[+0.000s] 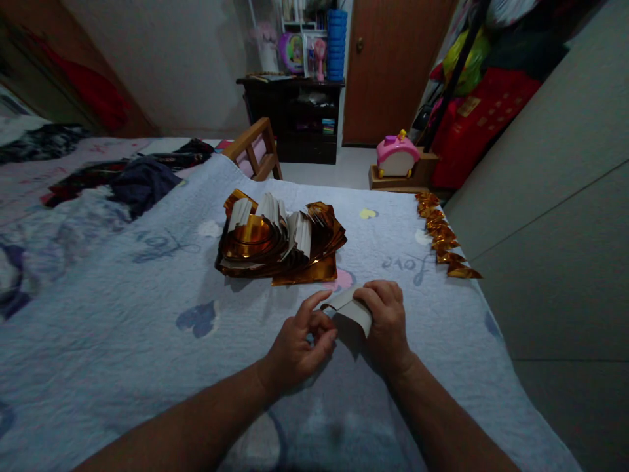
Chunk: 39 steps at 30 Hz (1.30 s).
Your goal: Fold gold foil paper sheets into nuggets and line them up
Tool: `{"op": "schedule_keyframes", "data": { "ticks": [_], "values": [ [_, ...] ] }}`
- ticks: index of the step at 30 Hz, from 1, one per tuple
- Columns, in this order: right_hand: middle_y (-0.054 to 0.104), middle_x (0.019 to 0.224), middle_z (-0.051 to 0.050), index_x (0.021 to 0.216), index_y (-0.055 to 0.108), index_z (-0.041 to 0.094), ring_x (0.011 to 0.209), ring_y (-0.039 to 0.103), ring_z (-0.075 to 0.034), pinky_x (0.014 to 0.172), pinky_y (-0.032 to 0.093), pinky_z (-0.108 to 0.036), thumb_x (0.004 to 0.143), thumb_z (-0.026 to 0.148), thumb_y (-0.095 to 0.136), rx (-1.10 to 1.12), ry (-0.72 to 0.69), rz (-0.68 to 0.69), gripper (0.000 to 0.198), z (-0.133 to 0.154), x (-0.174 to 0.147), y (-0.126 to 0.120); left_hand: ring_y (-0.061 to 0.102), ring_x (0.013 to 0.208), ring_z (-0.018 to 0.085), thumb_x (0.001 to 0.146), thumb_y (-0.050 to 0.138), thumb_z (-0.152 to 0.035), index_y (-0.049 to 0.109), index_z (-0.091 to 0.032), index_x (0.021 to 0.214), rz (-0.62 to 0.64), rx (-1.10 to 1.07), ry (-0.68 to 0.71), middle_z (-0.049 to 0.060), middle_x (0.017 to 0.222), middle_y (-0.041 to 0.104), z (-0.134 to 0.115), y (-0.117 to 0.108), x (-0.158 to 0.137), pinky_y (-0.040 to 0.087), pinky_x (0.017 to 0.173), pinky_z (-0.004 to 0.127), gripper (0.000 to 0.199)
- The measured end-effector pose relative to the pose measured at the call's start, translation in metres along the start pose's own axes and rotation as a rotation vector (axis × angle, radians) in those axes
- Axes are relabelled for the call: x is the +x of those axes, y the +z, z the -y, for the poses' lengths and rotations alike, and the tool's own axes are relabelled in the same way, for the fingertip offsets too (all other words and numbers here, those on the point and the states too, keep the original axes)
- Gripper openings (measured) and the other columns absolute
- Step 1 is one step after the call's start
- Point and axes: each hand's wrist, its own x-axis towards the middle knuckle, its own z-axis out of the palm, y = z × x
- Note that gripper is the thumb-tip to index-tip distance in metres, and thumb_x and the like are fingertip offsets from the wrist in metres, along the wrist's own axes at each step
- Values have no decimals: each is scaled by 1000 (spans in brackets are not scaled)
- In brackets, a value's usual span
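A piece of paper (354,316) with its pale side showing is bent into a curve above the bed. My right hand (386,321) is closed on its right part, fingers over the top. Close by its left edge is my left hand (307,337), fingers curled but apart and the index finger reaching to the edge; whether it touches is unclear. Beyond my hands lies a thick pile of gold foil paper (314,270), several sheets curled up with pale backs showing. At the bed's right edge, folded gold paper pieces (439,235) lie in an overlapping row.
A pale blue bedsheet (206,367) with hearts and lettering covers the surface. Dark clothes (145,183) lie at the left. A wooden chair (255,151) stands behind the far edge, near a dark shelf (289,124) and a pink toy (397,156). A pale cabinet (550,229) borders the right.
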Motion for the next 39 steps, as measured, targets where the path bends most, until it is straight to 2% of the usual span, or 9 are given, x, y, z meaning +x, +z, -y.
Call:
{"op": "schedule_keyframes", "data": {
  "ticks": [4,9,15,18,21,26,29,33,39],
  "values": [
    [63,95,-7,89,64,23,92,52,-25,85,40,-41,87,22,63,27,-24,34,2,1,-1,3,69,79,15,95,57,-24,40,-22,147,-17,-41,-79,6,99,69,-1,-3,6,55,75,27,55],
    [63,101,-7,94,63,24,98,53,-25,88,43,-42,86,13,59,122,-58,126,14,0,-3,4,67,99,21,91,61,-22,72,-22,112,-125,111,-55,8,110,71,2,-9,12,52,90,32,24],
    [54,123,-14,125,52,20,115,50,-31,99,45,-51,70,5,58,177,4,167,57,-12,-5,0,68,90,20,87,64,-22,75,-19,98,-213,-50,-174,6,97,73,7,-12,16,53,80,29,15],
    [49,130,-15,134,45,22,109,56,-27,90,52,-45,68,3,56,278,126,220,69,-21,-4,-4,69,82,19,83,70,-28,73,-17,94,-230,-195,-262,6,90,74,5,-13,21,53,72,27,16],
    [50,135,-12,132,48,26,105,61,-22,83,55,-37,75,5,56,459,194,287,61,-24,-1,-8,68,79,18,77,77,-31,70,-16,89,-245,-277,-305,5,87,73,-1,-15,27,52,70,26,20],
    [63,126,-8,110,62,26,120,59,-21,101,49,-41,84,6,57,601,181,372,33,-20,3,-10,66,74,17,71,79,-29,66,-16,84,-219,-303,-362,4,82,71,-3,-16,31,51,67,25,23],
    [65,126,-7,107,63,25,119,61,-19,103,48,-41,86,3,53,581,185,374,32,-20,1,-10,66,79,18,69,78,-23,66,-16,87,-181,-210,-333,5,87,71,2,-18,30,51,69,26,22],
    [64,129,-8,105,64,24,122,60,-20,103,48,-41,82,0,51,524,120,373,36,-22,-1,-11,64,91,20,71,73,-15,71,-18,91,-136,149,-182,5,94,70,7,-23,28,49,79,29,20],
    [62,130,-11,97,65,20,119,61,-22,99,49,-38,69,-4,53,444,110,546,39,-22,3,-17,62,82,19,82,61,-12,71,-18,96,-52,462,-95,4,88,69,5,-26,23,47,75,29,18]
  ]
}}
